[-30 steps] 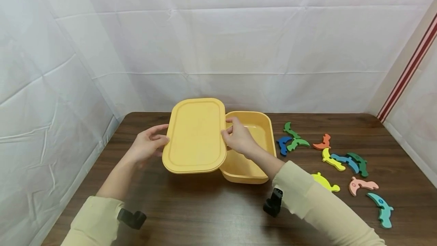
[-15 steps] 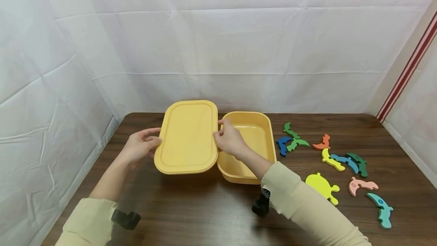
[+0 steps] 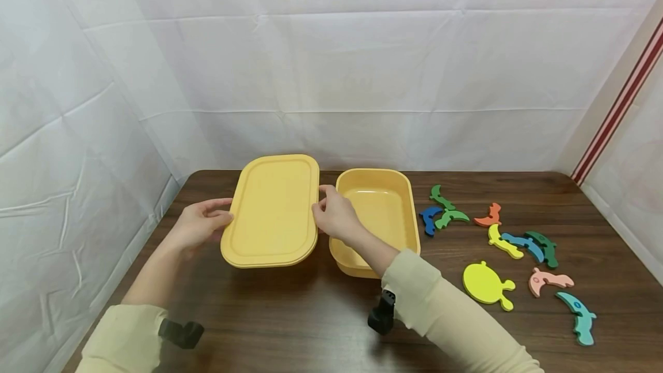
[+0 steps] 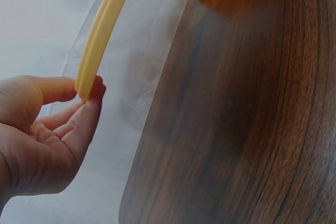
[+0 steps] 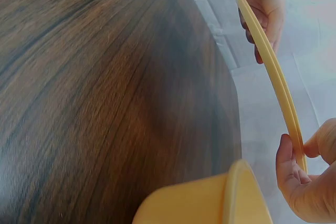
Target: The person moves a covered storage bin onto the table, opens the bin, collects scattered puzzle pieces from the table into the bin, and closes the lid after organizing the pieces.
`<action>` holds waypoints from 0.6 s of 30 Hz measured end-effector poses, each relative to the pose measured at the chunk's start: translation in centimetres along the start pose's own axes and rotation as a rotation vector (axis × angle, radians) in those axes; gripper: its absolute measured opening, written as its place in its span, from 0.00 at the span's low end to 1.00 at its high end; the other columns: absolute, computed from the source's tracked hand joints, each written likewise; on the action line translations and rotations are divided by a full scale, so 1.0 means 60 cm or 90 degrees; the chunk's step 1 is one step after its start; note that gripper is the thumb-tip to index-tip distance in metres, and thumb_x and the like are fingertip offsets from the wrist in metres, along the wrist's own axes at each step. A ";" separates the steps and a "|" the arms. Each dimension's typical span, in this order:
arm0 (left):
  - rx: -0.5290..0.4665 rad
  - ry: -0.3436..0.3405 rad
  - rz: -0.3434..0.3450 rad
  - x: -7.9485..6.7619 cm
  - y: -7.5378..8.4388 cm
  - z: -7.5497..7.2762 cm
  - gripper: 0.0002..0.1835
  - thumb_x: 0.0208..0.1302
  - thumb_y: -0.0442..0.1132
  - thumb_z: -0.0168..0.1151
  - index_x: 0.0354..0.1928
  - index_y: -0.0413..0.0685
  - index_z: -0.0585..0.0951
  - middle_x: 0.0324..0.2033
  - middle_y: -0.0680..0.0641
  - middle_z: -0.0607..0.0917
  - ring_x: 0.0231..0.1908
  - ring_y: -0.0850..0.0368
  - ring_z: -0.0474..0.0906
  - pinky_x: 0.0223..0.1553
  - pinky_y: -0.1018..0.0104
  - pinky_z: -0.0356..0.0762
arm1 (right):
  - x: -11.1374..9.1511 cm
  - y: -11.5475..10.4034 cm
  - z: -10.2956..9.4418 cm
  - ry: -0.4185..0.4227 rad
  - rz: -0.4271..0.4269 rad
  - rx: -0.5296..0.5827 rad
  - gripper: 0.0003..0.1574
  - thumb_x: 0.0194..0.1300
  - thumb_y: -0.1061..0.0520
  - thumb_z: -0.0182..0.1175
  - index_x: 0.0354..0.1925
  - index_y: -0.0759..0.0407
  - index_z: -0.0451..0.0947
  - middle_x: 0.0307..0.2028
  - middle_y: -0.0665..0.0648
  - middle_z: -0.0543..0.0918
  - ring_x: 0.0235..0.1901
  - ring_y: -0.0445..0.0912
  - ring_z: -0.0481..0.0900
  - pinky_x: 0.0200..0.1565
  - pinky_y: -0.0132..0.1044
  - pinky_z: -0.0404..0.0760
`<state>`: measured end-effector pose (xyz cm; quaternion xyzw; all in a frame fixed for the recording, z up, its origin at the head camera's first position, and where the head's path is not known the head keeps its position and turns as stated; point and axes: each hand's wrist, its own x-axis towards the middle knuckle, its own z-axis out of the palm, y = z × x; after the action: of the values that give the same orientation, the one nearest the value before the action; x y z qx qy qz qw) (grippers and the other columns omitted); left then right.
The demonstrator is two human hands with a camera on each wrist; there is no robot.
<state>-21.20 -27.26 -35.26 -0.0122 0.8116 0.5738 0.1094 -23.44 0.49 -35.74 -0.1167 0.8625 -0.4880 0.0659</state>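
Note:
Both hands hold a flat yellow lid with rounded corners, raised above the table. My left hand pinches its left edge between thumb and fingers. The opposite edge is pinched by my right hand. In the left wrist view, the left thumb and fingers close on the rim of the lid. The right wrist view shows the lid edge-on, clear of the table. An open yellow box stands just right of the lid, partly hidden behind the right hand and forearm. No contents show inside it.
On the dark wooden table, several flat coloured pieces lie to the right, among them a yellow turtle-like piece, a pink piece and a teal piece. White sheeting hangs behind the table.
Both hands have carried the lid leftward, slightly lower, away from the box. More of the box and the whole yellow turtle-like piece now show.

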 end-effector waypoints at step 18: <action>0.051 0.024 -0.027 -0.025 -0.014 -0.029 0.31 0.66 0.39 0.53 0.67 0.36 0.57 0.47 0.37 0.80 0.34 0.57 0.83 0.36 0.60 0.83 | -0.006 -0.012 0.052 0.036 -0.022 -0.039 0.28 0.67 0.58 0.50 0.63 0.65 0.60 0.36 0.58 0.83 0.19 0.45 0.81 0.20 0.29 0.76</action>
<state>-19.93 -29.34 -35.18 -0.0359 0.8356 0.5377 0.1069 -22.30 -2.36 -36.72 -0.1199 0.8763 -0.4658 0.0293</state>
